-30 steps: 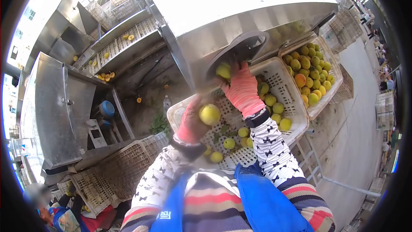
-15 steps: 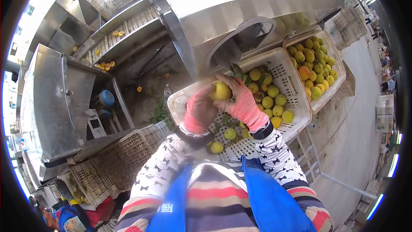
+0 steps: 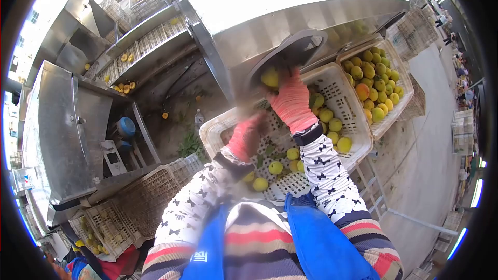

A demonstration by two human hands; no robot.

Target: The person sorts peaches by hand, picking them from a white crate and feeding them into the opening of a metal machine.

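A yellow-green peach (image 3: 270,77) is in my right hand (image 3: 289,101), which reaches up into the metal opening (image 3: 303,44) of the machine. The fingers are curled by the fruit, partly in shadow. My left hand (image 3: 247,136) hovers over the near left part of a white plastic crate (image 3: 365,124). Motion blur smears its fingers, and I cannot make out anything in it. Both hands wear pink mesh gloves. Several loose peaches (image 3: 335,124) lie in the crate below, with a few leaves among them.
A second crate (image 3: 410,96), full of peaches, stands to the right. On the left are a conveyor (image 3: 150,41) carrying peach halves, a steel cabinet (image 3: 62,129) and stacked crates (image 3: 150,189). A metal frame (image 3: 381,202) stands at the lower right. A bottle (image 3: 199,118) is on the floor.
My right hand has moved up and away from my left with the peach, into the machine's opening. My left hand has let go of the fruit and dropped slightly.
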